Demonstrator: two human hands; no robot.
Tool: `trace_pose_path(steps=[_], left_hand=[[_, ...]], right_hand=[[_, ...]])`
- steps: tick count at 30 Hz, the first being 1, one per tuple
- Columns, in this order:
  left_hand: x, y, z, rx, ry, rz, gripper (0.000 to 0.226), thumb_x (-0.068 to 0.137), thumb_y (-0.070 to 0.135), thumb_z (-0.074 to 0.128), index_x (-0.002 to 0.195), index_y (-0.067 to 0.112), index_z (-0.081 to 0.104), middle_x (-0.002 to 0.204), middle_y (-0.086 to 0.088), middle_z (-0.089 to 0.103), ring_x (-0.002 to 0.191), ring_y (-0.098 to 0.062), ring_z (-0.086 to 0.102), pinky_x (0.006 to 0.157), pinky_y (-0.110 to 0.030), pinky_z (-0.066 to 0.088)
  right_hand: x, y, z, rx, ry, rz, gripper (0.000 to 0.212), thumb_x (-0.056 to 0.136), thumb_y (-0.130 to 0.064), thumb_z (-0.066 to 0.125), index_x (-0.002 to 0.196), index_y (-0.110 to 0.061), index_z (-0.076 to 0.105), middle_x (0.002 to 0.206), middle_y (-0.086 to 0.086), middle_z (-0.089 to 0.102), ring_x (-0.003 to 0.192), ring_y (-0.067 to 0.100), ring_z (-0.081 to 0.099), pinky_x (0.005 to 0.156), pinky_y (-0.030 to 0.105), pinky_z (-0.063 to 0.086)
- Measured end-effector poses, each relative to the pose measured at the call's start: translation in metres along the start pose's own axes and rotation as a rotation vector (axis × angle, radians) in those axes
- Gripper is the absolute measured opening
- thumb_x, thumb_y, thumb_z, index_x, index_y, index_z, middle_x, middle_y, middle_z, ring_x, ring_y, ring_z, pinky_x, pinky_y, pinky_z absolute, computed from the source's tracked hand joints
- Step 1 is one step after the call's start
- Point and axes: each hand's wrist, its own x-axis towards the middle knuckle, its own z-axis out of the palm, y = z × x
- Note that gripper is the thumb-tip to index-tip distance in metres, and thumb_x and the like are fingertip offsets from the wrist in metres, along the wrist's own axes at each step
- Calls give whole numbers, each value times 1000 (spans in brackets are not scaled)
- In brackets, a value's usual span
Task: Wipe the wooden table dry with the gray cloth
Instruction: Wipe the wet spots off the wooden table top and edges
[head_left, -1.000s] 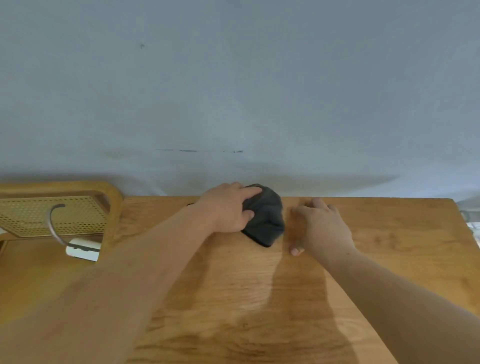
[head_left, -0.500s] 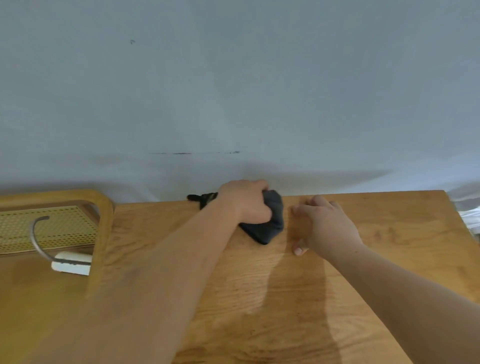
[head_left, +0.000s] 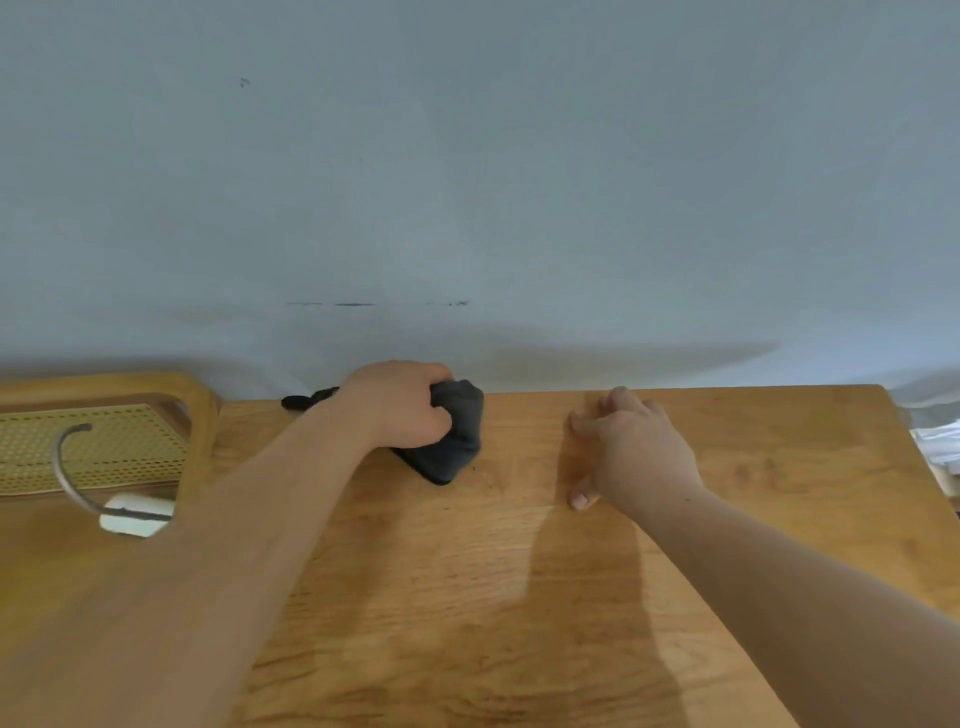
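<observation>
A bunched dark gray cloth (head_left: 453, 441) rests on the wooden table (head_left: 493, 597) close to its far edge, by the wall. My left hand (head_left: 397, 402) grips the cloth from the left, fingers curled over its top. A dark end of the cloth (head_left: 306, 400) sticks out behind my left wrist. To the right, about a hand's width from the cloth, my right hand (head_left: 631, 449) lies on the table with fingers loosely spread and holds nothing.
A wooden chair with a woven cane back (head_left: 104, 447) stands at the table's left side. A white object with a curved grey handle (head_left: 132, 514) lies there. The grey wall (head_left: 467, 182) rises right behind the table. White items (head_left: 940, 441) lie past the right edge.
My left hand has closed over the cloth and pushed it toward the far edge. My right hand has drawn a little further right of the cloth.
</observation>
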Motion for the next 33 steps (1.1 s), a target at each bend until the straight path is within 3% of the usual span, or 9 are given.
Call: trace_pose_path(steps=[4,9,12,14,17,20,25,29,33], left_hand=[[25,63,25,38,92,31,29,84,35,54,113,32,59,99,5,64,93,-22,62,71,-34,50],[34,116,53,137,192,115,65,90,42,49,153,38,34,134,-1,55,117,-27,54,91,-42,49],[30,102,42,54,116,96,66,92,47,50,155,47,29,139,9,52,124,-19,52,94,-39,49],[28,105,40,18,94,28,65,91,47,52,153,51,34,137,13,53,124,-17,52,95,-38,49],[37,137,50,-21,240,-107,57,85,45,49,141,49,49,129,10,60,119,-21,57,94,-40,51],[59,200,71,-1,293,-63,59,83,48,49,142,44,50,130,5,62,118,-26,58,99,-43,50],[92,288,89,80,231,84,63,89,39,51,151,41,40,144,2,52,124,-27,51,104,-44,43],[83,259,65,-1,105,76,64,92,38,52,153,44,34,143,4,51,127,-23,50,101,-43,48],[57,197,44,25,44,-119,62,95,38,51,154,43,34,144,2,51,129,-25,50,100,-36,45]], right_hand=[[-1,6,7,-15,36,-47,87,65,-49,92,142,-44,53,138,-7,41,133,24,34,90,42,55],[-6,44,6,130,34,-237,58,73,-52,86,127,-42,65,141,-27,43,133,16,42,86,33,51],[-6,94,-18,285,-72,-266,72,85,-38,82,149,-40,49,157,-25,36,141,15,43,109,34,45],[-2,135,-30,165,-46,-238,79,84,-42,82,153,-40,44,160,-19,37,144,15,42,113,37,44],[1,183,-33,6,-68,-198,99,75,-45,87,157,-44,30,167,-13,23,154,19,22,114,44,43],[2,202,-22,-36,-65,-193,110,72,-48,89,159,-45,22,172,-11,6,159,22,4,119,48,38],[7,206,-17,49,-69,-166,82,69,-47,91,141,-31,57,169,-18,14,159,17,4,116,43,39],[11,207,-17,10,-80,-169,97,73,-44,90,155,-28,41,172,-14,7,160,19,1,118,47,39],[11,204,-18,-11,-104,-141,113,74,-41,90,163,-30,22,173,-12,-2,160,21,-3,120,53,35]])
